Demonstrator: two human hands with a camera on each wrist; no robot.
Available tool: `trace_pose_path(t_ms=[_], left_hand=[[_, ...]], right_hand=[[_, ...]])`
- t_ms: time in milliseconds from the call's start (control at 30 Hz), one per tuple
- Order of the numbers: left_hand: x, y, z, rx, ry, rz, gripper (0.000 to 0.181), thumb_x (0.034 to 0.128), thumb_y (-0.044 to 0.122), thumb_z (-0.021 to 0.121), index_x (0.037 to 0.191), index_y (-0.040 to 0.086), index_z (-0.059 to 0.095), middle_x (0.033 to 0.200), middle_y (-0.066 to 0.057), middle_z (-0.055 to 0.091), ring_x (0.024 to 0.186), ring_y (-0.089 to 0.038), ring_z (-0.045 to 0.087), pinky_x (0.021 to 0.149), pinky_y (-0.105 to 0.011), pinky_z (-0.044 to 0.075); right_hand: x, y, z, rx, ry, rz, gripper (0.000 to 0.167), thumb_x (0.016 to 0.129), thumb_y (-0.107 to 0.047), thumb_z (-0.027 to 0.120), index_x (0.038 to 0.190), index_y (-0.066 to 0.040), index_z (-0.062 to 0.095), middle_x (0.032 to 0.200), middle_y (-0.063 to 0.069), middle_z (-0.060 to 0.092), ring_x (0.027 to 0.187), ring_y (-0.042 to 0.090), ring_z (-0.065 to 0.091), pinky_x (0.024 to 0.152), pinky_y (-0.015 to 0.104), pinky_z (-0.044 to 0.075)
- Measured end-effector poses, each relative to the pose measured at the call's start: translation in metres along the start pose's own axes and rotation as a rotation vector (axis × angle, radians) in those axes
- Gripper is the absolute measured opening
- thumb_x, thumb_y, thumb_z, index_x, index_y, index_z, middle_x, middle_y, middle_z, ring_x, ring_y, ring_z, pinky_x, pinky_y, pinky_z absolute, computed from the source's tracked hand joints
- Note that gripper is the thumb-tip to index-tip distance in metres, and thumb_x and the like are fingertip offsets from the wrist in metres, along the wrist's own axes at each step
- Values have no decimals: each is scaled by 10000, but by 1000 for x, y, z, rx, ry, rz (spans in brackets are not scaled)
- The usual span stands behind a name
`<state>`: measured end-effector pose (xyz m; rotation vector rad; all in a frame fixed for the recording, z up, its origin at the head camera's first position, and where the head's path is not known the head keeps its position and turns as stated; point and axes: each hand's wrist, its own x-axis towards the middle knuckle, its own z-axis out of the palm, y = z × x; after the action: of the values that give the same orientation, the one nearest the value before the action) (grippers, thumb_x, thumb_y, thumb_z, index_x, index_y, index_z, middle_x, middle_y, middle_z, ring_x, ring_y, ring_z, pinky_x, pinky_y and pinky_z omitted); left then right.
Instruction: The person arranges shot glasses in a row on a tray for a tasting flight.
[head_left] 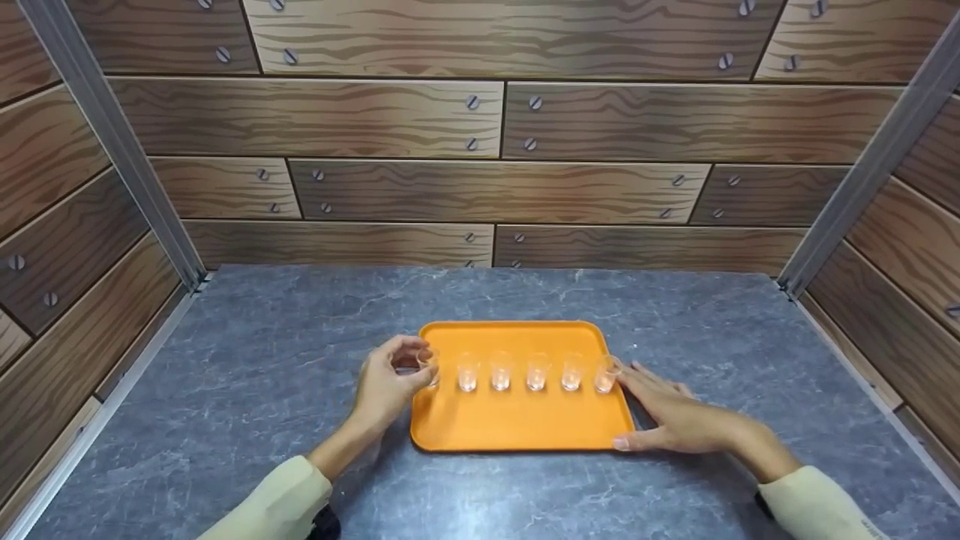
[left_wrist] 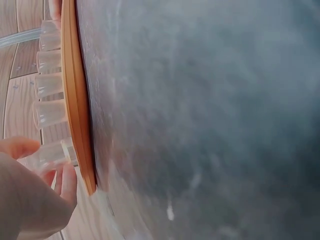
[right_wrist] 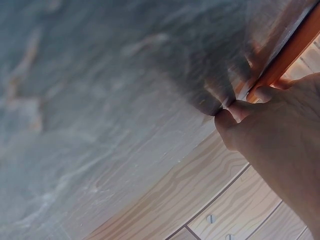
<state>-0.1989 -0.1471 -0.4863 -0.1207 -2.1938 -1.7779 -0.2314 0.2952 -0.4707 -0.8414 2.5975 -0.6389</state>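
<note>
An orange tray (head_left: 517,427) lies on the table with several small clear cups in a row across it. At the left end of the row, my left hand (head_left: 390,382) pinches a clear cup (left_wrist: 49,154) between thumb and fingers, just over the tray's left edge. My right hand (head_left: 675,412) rests at the tray's right edge, fingers mostly straight, thumb on the near right corner. Its fingertips are beside the rightmost cup (head_left: 604,377); whether they touch it I cannot tell. A middle cup (head_left: 536,375) stands upright.
The grey marbled tabletop (head_left: 300,322) surrounds the tray. Wood-patterned walls (head_left: 495,120) rise at the back and both sides, with metal posts (head_left: 120,142) in the corners.
</note>
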Motion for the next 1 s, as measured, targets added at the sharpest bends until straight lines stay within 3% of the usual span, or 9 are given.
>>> trace_pose_path(t_ms=[267, 500, 733, 1000], left_hand=[[1, -2, 4, -5, -24, -63, 316, 857, -108, 830, 1152, -107, 718, 1049, -184, 764, 971, -300, 732, 849, -257, 596], [2, -3, 7, -3, -32, -73, 320, 852, -113, 829, 1153, -104, 719, 1060, -194, 765, 973, -309, 737, 851, -270, 608], [4, -1, 8, -19, -42, -81, 347, 851, -118, 826, 1177, -104, 710, 1072, -196, 753, 988, -311, 733, 860, -265, 607], [1, -1, 6, -21, -64, -82, 439, 821, -107, 827, 1221, -147, 650, 1140, -254, 703, 1043, -351, 701, 959, -439, 609]], right_hand=[[0, 0, 0, -5, -4, 15, 1123, 960, -647, 750, 1755, -115, 162, 1807, 155, 99, 1628, 499, 43, 1139, 878, 2], [-1, 0, -1, -12, -2, 10, 1112, 965, -630, 756, 1729, -38, 207, 1784, 229, 140, 1617, 530, 49, 1134, 884, 14], [0, 1, -2, -11, -1, 14, 1119, 965, -637, 750, 1735, -46, 193, 1791, 204, 127, 1625, 508, 37, 1144, 872, -1], [0, 5, -1, -30, 17, -8, 1093, 967, -640, 745, 1731, -58, 224, 1789, 212, 129, 1620, 514, 71, 1142, 874, 17]])
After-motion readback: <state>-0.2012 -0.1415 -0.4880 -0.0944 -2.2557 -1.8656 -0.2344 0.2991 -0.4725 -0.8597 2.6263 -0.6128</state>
